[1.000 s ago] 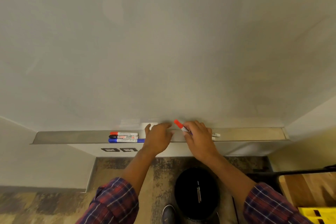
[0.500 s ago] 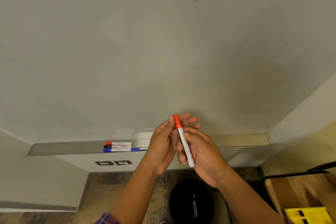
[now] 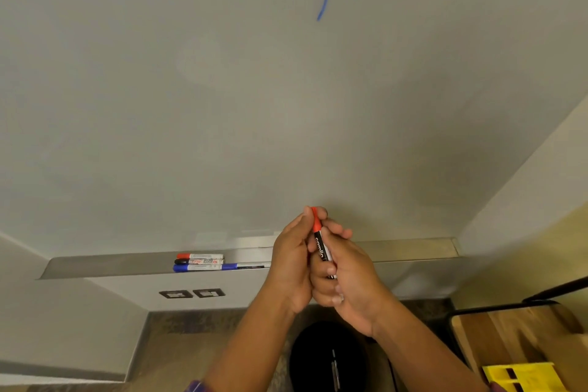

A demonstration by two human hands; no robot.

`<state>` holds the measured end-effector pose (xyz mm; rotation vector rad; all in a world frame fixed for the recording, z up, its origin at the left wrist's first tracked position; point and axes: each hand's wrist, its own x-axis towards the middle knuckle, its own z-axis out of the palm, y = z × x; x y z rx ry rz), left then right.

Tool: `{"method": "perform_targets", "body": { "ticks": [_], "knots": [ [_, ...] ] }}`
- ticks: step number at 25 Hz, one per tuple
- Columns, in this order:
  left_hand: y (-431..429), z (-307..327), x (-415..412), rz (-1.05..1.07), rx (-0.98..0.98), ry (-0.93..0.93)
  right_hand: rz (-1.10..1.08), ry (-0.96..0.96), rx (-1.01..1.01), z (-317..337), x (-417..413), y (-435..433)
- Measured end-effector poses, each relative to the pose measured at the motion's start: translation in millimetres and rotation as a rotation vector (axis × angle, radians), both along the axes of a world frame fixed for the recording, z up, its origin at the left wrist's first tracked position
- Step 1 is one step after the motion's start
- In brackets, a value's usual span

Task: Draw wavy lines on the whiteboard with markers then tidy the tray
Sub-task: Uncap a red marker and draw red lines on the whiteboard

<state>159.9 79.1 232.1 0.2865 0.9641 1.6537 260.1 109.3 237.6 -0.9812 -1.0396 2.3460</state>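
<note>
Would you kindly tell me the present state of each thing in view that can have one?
Red marker: cap on, held upright by both hands.
Left hand: pinches the marker's red cap.
Right hand: grips the marker's barrel.
Tray markers: capped, lying flat in the tray.
Tray: holds markers toward its left end.
Whiteboard: blue, black and red wavy lines near the top.
</note>
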Motion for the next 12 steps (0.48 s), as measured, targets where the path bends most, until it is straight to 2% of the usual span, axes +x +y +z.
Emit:
{"method": "perform_targets", "body": {
  "ticks": [3,10,12],
  "knots": [
    [3,1,8,0.069,-0.068,0.074,-0.06,-0.118,0.033,1,-1,-3],
    [7,5,15,0.173,-0.165,0.178,-0.044,-0.169,0.089,8,-2,-9],
    [6,4,15,0.177,-0.164,0.16,-0.034,-0.161,0.111,8,-1,-9]
  ]
}}
